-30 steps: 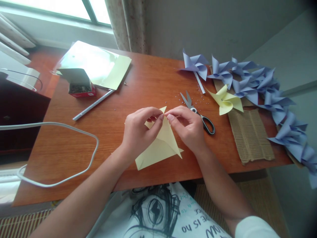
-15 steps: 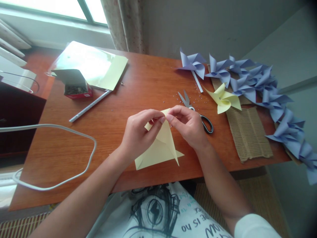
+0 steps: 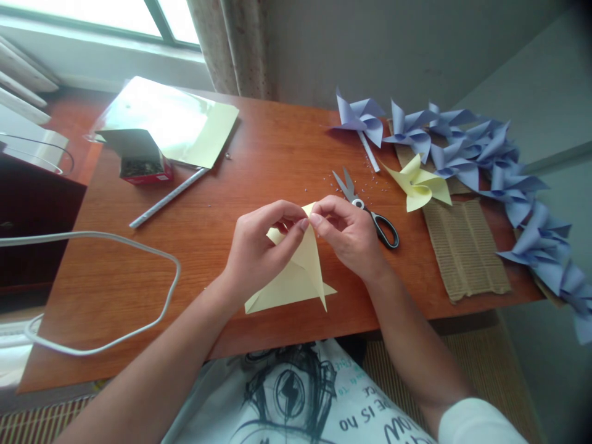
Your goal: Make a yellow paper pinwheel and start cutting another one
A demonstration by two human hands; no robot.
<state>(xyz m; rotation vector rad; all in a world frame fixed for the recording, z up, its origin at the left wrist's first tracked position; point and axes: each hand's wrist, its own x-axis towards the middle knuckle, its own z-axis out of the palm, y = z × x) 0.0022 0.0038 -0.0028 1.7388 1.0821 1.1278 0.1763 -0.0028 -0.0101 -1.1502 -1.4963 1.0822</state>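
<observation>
At frame centre, head view: yellow paper (image 3: pixel 287 287) extends downward from the fingertips, long axis apparently slanting towards lower left. Left hand (image 3: pixel 259 243) and right hand (image 3: pixel 356 237) both pinch its upper end, fingertips meeting, equally near; anything between them is hidden. Scissors (image 3: pixel 357 203) lie just beyond the right hand.

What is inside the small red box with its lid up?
The red box holds many dark bits, too small to identify. Whatever lies beneath their top layer is covered and cannot be seen.
</observation>
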